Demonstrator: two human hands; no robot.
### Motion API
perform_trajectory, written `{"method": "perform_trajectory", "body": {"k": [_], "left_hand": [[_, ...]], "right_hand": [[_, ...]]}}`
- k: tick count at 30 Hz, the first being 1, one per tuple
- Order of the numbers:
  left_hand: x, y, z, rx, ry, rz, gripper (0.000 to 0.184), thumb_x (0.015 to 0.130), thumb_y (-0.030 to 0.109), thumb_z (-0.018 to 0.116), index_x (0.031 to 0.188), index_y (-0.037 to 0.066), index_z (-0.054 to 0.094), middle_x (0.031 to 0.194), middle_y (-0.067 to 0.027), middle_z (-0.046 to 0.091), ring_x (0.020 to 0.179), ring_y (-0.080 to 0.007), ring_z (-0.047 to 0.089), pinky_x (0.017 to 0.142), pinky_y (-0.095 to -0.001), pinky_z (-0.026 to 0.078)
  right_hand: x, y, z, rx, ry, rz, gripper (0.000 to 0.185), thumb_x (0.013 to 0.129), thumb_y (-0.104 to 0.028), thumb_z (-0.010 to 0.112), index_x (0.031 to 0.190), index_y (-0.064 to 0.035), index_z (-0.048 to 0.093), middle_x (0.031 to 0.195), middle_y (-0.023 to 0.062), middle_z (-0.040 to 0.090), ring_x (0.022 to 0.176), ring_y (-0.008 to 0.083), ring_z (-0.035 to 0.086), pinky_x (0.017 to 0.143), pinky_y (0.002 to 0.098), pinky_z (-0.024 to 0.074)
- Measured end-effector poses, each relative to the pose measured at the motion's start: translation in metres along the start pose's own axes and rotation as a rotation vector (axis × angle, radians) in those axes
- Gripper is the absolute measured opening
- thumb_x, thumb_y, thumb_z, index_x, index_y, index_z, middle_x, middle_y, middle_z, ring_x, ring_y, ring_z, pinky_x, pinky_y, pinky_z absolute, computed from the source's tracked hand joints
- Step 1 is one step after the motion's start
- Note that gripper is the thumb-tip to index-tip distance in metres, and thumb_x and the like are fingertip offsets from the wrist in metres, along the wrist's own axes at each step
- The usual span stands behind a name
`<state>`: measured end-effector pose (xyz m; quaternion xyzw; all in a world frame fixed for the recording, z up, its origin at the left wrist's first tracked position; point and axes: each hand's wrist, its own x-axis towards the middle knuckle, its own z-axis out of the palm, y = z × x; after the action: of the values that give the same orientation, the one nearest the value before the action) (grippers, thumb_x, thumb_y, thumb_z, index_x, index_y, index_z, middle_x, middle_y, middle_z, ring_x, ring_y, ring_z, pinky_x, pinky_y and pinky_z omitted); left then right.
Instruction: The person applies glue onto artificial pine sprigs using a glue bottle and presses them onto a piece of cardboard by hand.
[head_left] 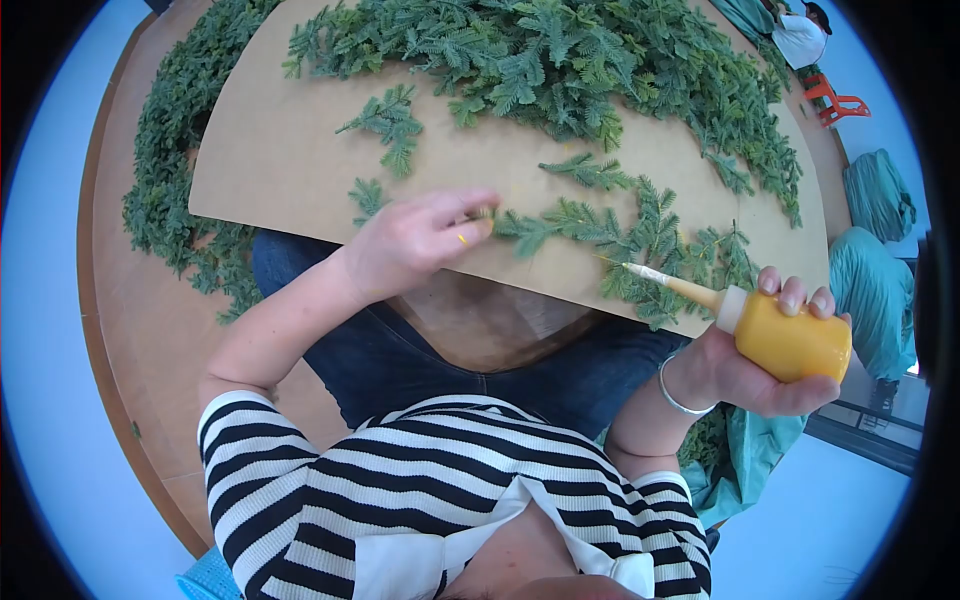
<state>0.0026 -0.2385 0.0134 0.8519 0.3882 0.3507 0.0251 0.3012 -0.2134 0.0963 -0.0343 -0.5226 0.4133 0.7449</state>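
Observation:
My left hand [415,240] is over the near edge of the table, thumb and fingers pinched at the stem end of a green fir sprig [525,230]. Its fingertips are slightly blurred, and a yellow smear shows on the thumb. In my right hand [765,355] is a yellow squeeze bottle [792,338], held tilted with its long thin nozzle pointing left. The nozzle tip is above several fir sprigs [650,235] near the table edge. Whether it touches them I cannot tell.
A large heap of fir branches [560,60] covers the far side of the brown table [260,150]. More greenery [165,170] lies on the floor at left. At right are green bags [875,290], a red stool [835,102] and another person [800,38].

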Motion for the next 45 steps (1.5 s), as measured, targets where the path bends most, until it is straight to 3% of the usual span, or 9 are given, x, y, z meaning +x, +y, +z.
{"method": "perform_trajectory", "body": {"k": [1,6,8,12,27,33,35,38,45], "left_hand": [[-0.001,0.002,0.0,0.061,-0.094,0.098,0.021,0.066,0.004,0.065,0.086,0.004,0.058,0.094,-0.0076,0.059,0.079,-0.0219,0.058,0.068,-0.0316,0.048],[-0.016,0.006,0.013,-0.034,-0.101,-0.007,0.017,0.069,0.005,0.063,0.085,0.004,0.058,0.096,-0.0071,0.06,0.083,-0.0215,0.058,0.073,-0.0315,0.047],[-0.017,0.006,0.017,-0.079,-0.006,-0.03,0.02,0.068,0.005,0.068,0.087,0.004,0.06,0.093,-0.0066,0.062,0.082,-0.0213,0.06,0.07,-0.0318,0.048],[-0.016,0.004,0.021,-0.099,0.038,-0.042,0.019,0.068,0.006,0.068,0.085,0.004,0.061,0.091,-0.0053,0.062,0.082,-0.0209,0.059,0.07,-0.0316,0.048],[-0.013,-0.006,0.027,-0.071,-0.023,0.01,0.017,0.068,0.003,0.064,0.084,0.004,0.057,0.087,-0.0062,0.059,0.079,-0.0228,0.056,0.069,-0.0315,0.046],[-0.008,0.0,0.026,-0.055,-0.038,0.024,0.034,0.068,0.002,0.062,0.102,0.004,0.054,0.089,-0.0055,0.058,0.079,-0.0217,0.055,0.07,-0.0322,0.045],[0.004,0.009,0.016,0.015,-0.265,-0.072,0.045,0.072,0.004,0.057,0.116,0.006,0.05,0.087,-0.0033,0.056,0.077,-0.0202,0.053,0.073,-0.0319,0.042],[0.006,0.008,0.018,0.095,-0.307,-0.026,0.047,0.075,0.007,0.052,0.122,0.007,0.048,0.083,-0.002,0.052,0.077,-0.0184,0.051,0.077,-0.0311,0.039],[0.013,0.009,0.019,0.096,-0.296,-0.022,0.041,0.076,0.008,0.051,0.116,0.008,0.053,0.079,-0.0016,0.049,0.075,-0.0146,0.051,0.081,-0.0311,0.034]], "right_hand": [[0.001,0.001,0.001,0.025,-0.014,0.006,0.055,0.083,-0.053,0.049,0.115,-0.0093,0.039,0.103,0.0096,0.047,0.083,0.0223,0.051,0.073,0.0397,0.0409],[-0.009,0.028,0.025,0.074,0.074,0.048,0.051,0.081,-0.051,0.052,0.108,-0.0079,0.049,0.097,0.0088,0.049,0.078,0.0211,0.05,0.069,0.0388,0.04],[-0.014,0.042,0.029,0.098,0.0,0.079,0.051,0.084,-0.048,0.05,0.119,-0.0138,0.037,0.102,0.0124,0.048,0.081,0.0256,0.052,0.069,0.0425,0.0437],[-0.022,0.061,0.044,-0.062,-0.013,0.133,0.048,0.084,-0.04,0.054,0.122,-0.0211,0.031,0.098,0.0143,0.05,0.075,0.0269,0.054,0.066,0.0435,0.0461],[-0.015,0.079,0.029,-0.153,0.096,0.116,0.047,0.083,-0.038,0.057,0.118,-0.0172,0.033,0.093,0.0129,0.052,0.072,0.0251,0.055,0.065,0.0412,0.0479],[-0.008,0.085,0.022,-0.141,0.146,0.127,0.046,0.083,-0.035,0.059,0.115,-0.014,0.034,0.09,0.0145,0.052,0.068,0.0249,0.055,0.062,0.0399,0.049],[-0.007,0.085,0.023,-0.14,0.142,0.115,0.046,0.083,-0.034,0.059,0.115,-0.0139,0.034,0.089,0.0148,0.052,0.067,0.0249,0.055,0.061,0.0397,0.0491],[-0.006,0.085,0.021,-0.172,0.116,0.09,0.041,0.085,-0.035,0.055,0.113,-0.013,0.036,0.091,0.0147,0.052,0.069,0.0249,0.055,0.062,0.0403,0.0485],[0.0,0.084,0.012,-0.215,0.094,0.056,0.036,0.087,-0.035,0.051,0.111,-0.0116,0.038,0.092,0.015,0.052,0.071,0.0253,0.054,0.063,0.0414,0.0482]]}}
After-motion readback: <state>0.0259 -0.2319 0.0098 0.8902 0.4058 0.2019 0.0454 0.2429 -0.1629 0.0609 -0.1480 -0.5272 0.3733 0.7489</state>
